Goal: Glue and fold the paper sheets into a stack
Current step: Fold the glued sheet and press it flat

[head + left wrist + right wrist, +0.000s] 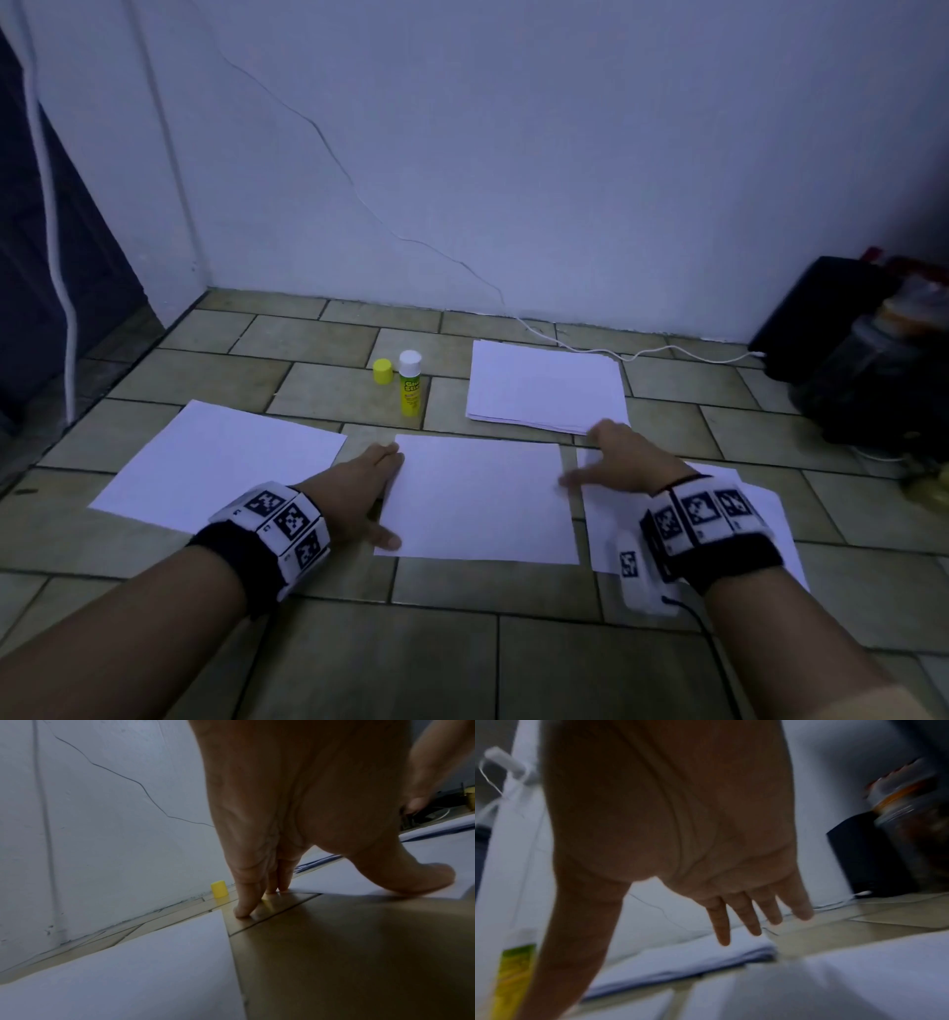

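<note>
A white middle sheet (477,498) lies flat on the tiled floor. My left hand (377,488) rests at its left edge with straight fingers on the tile and the thumb (411,880) pressing the paper. My right hand (611,457) hovers open with spread fingers (744,919) over the sheet's right edge, near the corner of a paper stack (544,385) farther back. Another single sheet (215,462) lies to the left, and overlapping sheets (729,519) lie under my right wrist. An uncapped glue stick (409,383) stands upright beside its yellow cap (382,371).
The wall (513,154) closes off the back just behind the stack. A black box (821,318) and a jar (883,370) stand at the right, with a white cable (616,352) running along the floor to them. A dark doorway (46,257) is at left.
</note>
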The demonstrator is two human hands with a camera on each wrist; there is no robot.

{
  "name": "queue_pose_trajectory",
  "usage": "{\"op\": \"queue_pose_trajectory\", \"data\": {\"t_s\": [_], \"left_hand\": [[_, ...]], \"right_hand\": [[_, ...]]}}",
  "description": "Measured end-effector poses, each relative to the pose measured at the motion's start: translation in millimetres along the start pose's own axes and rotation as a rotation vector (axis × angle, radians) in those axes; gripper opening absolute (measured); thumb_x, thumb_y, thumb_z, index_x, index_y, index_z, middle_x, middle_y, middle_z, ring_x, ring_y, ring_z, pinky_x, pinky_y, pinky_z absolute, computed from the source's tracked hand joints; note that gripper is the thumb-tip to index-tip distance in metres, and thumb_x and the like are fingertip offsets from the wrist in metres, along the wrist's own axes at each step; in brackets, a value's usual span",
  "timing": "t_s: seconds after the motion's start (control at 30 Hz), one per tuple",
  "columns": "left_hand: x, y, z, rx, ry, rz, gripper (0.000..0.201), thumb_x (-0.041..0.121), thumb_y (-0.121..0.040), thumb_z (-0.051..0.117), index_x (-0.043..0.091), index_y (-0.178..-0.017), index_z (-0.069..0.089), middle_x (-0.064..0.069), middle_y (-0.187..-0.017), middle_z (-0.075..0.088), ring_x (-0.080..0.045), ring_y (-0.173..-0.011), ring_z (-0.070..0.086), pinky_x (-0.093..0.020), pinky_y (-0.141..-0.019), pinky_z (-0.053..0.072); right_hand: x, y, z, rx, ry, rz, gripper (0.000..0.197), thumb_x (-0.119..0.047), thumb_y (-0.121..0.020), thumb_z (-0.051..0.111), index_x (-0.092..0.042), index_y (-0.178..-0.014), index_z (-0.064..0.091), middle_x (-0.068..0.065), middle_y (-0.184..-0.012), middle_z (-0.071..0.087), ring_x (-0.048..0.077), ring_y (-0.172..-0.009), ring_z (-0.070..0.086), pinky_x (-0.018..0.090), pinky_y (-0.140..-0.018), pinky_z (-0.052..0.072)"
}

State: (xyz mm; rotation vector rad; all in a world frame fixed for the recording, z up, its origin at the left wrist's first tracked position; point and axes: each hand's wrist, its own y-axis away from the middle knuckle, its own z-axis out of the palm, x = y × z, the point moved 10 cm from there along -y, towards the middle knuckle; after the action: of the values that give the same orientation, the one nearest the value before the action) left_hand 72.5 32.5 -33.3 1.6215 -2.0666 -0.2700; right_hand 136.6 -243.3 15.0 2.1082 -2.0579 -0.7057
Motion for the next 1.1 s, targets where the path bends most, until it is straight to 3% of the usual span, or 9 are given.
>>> {"op": "queue_pose_trajectory", "data": {"t_s": [0.1, 0.2, 0.4, 0.5, 0.63, 0.83, 0.97, 1.03, 1.1], "left_hand": [[2, 0, -1, 0.006, 0.008, 0.004, 0.111, 0.049, -0.081, 0.071, 0.010, -0.154, -0.004, -0.004, -0.162, -0.008, -0.017, -0.149, 0.006, -0.027, -0.117, 0.013], [2, 1, 0, 0.006, 0.018, 0.005, 0.111, 0.048, -0.081, 0.070, 0.011, -0.154, -0.005, -0.003, -0.161, -0.009, -0.017, -0.149, 0.004, -0.027, -0.117, 0.013], [-2, 0, 1, 0.008, 0.019, -0.003, 0.111, 0.050, -0.081, 0.070, 0.013, -0.154, -0.004, -0.001, -0.161, -0.010, -0.016, -0.149, -0.003, -0.030, -0.118, 0.011], [-2, 1, 2, 0.006, 0.022, -0.006, 0.111, 0.050, -0.080, 0.070, 0.014, -0.154, -0.004, -0.001, -0.162, -0.010, -0.015, -0.149, 0.000, -0.029, -0.118, 0.012], [-1, 3, 1, 0.008, 0.022, -0.005, 0.110, 0.050, -0.081, 0.070, 0.014, -0.154, -0.003, 0.000, -0.162, -0.010, -0.015, -0.149, 0.000, -0.029, -0.118, 0.012], [0, 3, 0, 0.000, 0.022, -0.016, 0.110, 0.050, -0.080, 0.071, 0.014, -0.154, -0.004, 0.001, -0.162, -0.010, -0.015, -0.149, 0.002, -0.030, -0.118, 0.013], [3, 4, -2, -0.002, 0.016, -0.017, 0.110, 0.050, -0.081, 0.070, 0.013, -0.154, -0.003, 0.000, -0.162, -0.008, -0.016, -0.149, 0.004, -0.029, -0.117, 0.014], [4, 5, -4, 0.004, 0.013, -0.017, 0.110, 0.050, -0.080, 0.070, 0.012, -0.154, -0.002, -0.001, -0.162, -0.006, -0.016, -0.148, 0.006, -0.028, -0.117, 0.014], [5, 6, -5, 0.011, 0.016, -0.017, 0.111, 0.051, -0.080, 0.071, 0.011, -0.154, -0.002, -0.002, -0.161, -0.005, -0.016, -0.148, 0.009, -0.027, -0.117, 0.015]], "right_hand": [[53, 16, 29, -0.139, 0.195, 0.182, 0.130, -0.072, -0.061, 0.071, -0.002, -0.150, 0.005, 0.020, -0.157, 0.000, 0.038, -0.145, 0.002, 0.048, -0.117, 0.018], [70, 31, 61, -0.239, 0.184, 0.186, 0.141, -0.072, -0.062, 0.069, -0.004, -0.148, -0.020, 0.015, -0.154, -0.029, 0.035, -0.144, -0.021, 0.055, -0.118, 0.006], [65, 29, 57, -0.151, -0.006, 0.038, 0.114, -0.055, -0.078, 0.068, -0.013, -0.152, -0.007, 0.005, -0.159, -0.018, 0.024, -0.147, -0.012, 0.051, -0.118, 0.012], [64, 29, 45, -0.107, -0.067, 0.015, 0.089, -0.046, -0.089, 0.059, -0.015, -0.153, 0.006, 0.005, -0.161, -0.001, 0.021, -0.148, 0.006, 0.037, -0.117, 0.018], [65, 31, 6, 0.039, -0.206, 0.037, 0.059, -0.025, -0.095, 0.054, -0.017, -0.148, 0.028, 0.007, -0.148, 0.039, 0.024, -0.132, 0.041, 0.026, -0.097, 0.033], [40, 51, -56, 0.260, -0.376, 0.019, 0.048, -0.009, -0.092, 0.055, -0.014, -0.138, 0.045, 0.013, -0.132, 0.054, 0.029, -0.112, 0.053, 0.028, -0.080, 0.038], [-34, 62, -34, 0.153, -0.433, -0.119, 0.061, -0.014, -0.092, 0.056, -0.013, -0.147, 0.031, 0.010, -0.147, 0.040, 0.023, -0.125, 0.045, 0.030, -0.095, 0.039], [-72, 56, 5, 0.025, -0.325, -0.140, 0.071, -0.020, -0.094, 0.054, -0.012, -0.152, 0.014, 0.007, -0.159, 0.014, 0.021, -0.144, 0.020, 0.037, -0.115, 0.023], [-98, 48, 41, -0.056, -0.238, -0.113, 0.072, -0.023, -0.095, 0.050, -0.015, -0.152, 0.006, 0.007, -0.160, -0.002, 0.024, -0.147, 0.003, 0.050, -0.118, 0.010]]}}
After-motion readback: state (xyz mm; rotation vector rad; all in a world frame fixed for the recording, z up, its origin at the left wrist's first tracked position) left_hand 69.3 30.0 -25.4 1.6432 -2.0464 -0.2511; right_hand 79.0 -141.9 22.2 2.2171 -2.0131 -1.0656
